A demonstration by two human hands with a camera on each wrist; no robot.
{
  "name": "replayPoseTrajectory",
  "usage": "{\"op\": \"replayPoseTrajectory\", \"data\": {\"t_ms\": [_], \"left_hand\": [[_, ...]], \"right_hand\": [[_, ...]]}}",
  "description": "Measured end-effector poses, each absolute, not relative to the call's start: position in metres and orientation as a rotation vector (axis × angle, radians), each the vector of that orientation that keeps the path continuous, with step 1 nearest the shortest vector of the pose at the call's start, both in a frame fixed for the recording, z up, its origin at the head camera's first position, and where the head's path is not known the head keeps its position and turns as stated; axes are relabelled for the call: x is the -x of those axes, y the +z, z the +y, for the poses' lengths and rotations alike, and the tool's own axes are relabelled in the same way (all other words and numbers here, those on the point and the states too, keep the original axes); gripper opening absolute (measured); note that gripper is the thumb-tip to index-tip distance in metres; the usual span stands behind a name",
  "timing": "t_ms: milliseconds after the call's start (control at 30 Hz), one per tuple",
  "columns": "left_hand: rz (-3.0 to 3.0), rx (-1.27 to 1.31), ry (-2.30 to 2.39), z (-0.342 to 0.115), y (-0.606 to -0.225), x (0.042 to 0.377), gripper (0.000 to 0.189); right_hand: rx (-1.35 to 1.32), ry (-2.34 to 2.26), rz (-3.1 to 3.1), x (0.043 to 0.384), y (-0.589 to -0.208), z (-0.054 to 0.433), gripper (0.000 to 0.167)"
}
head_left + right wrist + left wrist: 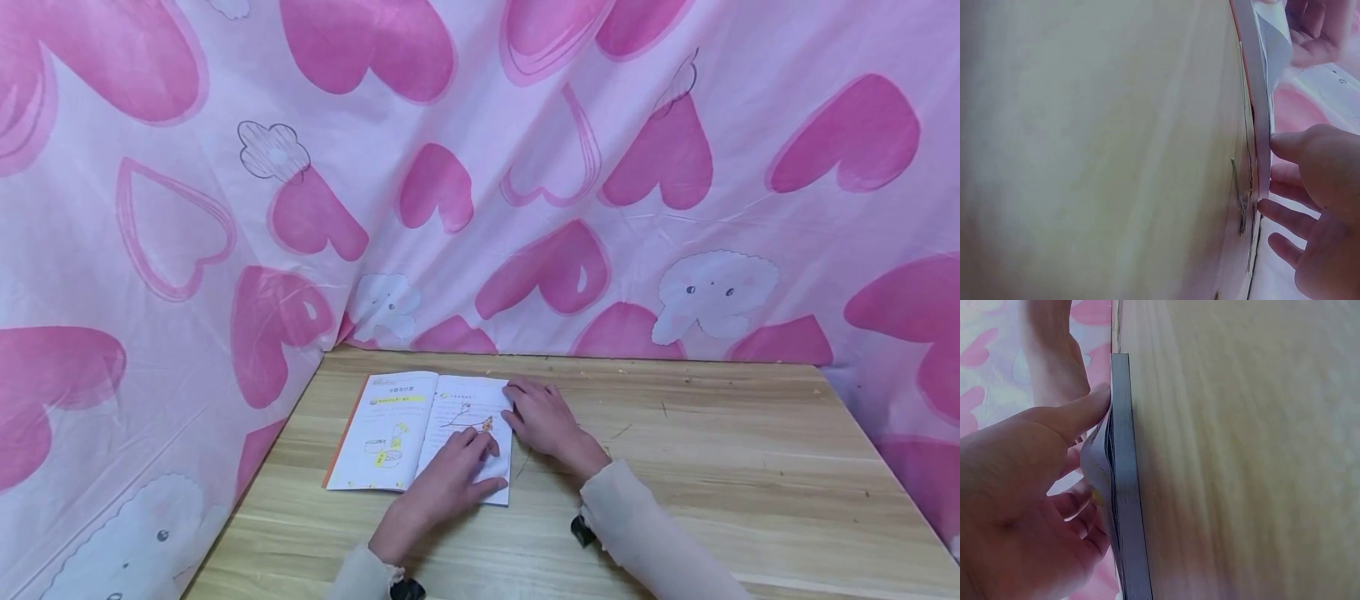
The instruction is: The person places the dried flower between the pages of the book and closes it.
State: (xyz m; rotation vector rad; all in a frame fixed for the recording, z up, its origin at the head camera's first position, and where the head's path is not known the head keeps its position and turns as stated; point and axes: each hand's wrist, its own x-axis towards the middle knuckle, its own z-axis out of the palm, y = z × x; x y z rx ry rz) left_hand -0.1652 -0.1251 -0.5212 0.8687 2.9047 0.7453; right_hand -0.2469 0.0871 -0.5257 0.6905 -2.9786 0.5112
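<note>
From the head view I see an open booklet lying flat on the wooden desk, towards its left rear corner, with the pink heart-print cloth hanging close behind and to the left of it. Both pages show printed text and small coloured drawings; I cannot read the text.

My left hand rests on the lower part of the right-hand page, fingers extended and lying flat on the paper, nothing grasped. In the left wrist view the left hand has its thumb pressing against the edge of the booklet, where a few pages bulge slightly away from the block; the other fingers are spread behind the paper and relaxed.

My right hand lies at the right edge of the booklet, fingers straight, fingertips touching the upper right corner of the right-hand page, the palm over the desk just beside it. In the right wrist view the right hand shows its fingers straight and slightly apart, their tips meeting the booklet's edge; nothing is gripped.

Both sleeves are pale and reach to the wrists. The two hands are near each other but not touching
</note>
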Motion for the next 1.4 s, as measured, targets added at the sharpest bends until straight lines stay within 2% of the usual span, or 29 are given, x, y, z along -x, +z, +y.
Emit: {"op": "replayPoseTrajectory", "data": {"t_ms": [200,333,533,767,833,1100,1300,1400], "left_hand": [[2.956,-0.972,0.664,-0.124,-0.523,0.166,0.048],[3.021,-1.037,0.665,-0.123,-0.522,0.165,0.032],[3.122,-0.981,0.706,-0.125,-0.514,0.162,0.015],[3.242,-0.943,0.740,-0.130,-0.501,0.155,0.015],[3.270,-0.945,0.756,-0.131,-0.497,0.153,0.015],[3.297,-0.901,0.860,-0.139,-0.481,0.148,0.017],[3.259,-0.794,1.053,-0.151,-0.470,0.145,0.016],[3.251,-0.695,1.143,-0.158,-0.465,0.144,0.023]], "right_hand": [[-0.698,0.551,-2.935,0.246,-0.527,0.090,0.050],[-0.679,0.607,-2.902,0.247,-0.529,0.093,0.052],[-0.646,0.641,-2.927,0.247,-0.530,0.094,0.054],[-0.627,0.691,-2.942,0.247,-0.530,0.091,0.080],[-0.641,0.686,-2.940,0.247,-0.529,0.090,0.083],[-0.678,0.680,-2.960,0.246,-0.526,0.089,0.072],[-0.748,0.646,-2.944,0.246,-0.525,0.088,0.053],[-0.760,0.646,-2.942,0.245,-0.524,0.089,0.049]]}}
